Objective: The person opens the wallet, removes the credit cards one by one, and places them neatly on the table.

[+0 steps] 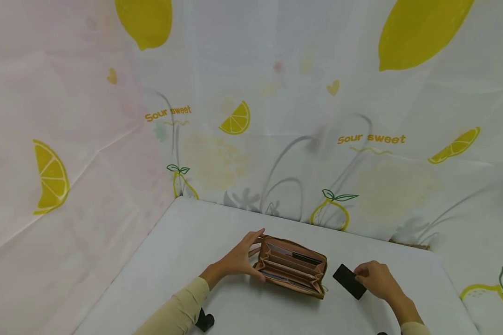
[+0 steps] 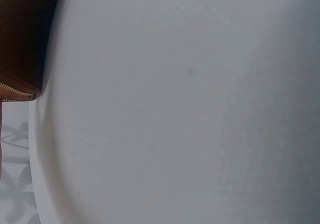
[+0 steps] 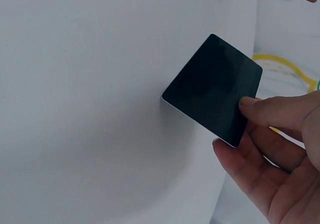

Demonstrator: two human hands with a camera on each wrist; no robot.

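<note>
A brown zip-around wallet [image 1: 292,266] lies unzipped on the white table, its pleated compartments facing up with cards in some slots. My left hand [image 1: 240,258] grips its left end, thumb at the near side and fingers at the far side. Only a corner of the wallet [image 2: 21,44] with its zip shows in the left wrist view. To the right of the wallet, my right hand [image 1: 377,278] pinches a black card [image 1: 350,281] by one edge. In the right wrist view the thumb lies on top of the card [image 3: 212,89], fingers beneath; the card is held tilted.
A small black object [image 1: 205,321] sits by the left forearm, partly covered by the sleeve. Another dark thing [image 1: 382,333] just shows at the bottom edge. Lemon-printed cloth [image 1: 276,116] hangs behind and left of the white table [image 1: 151,265].
</note>
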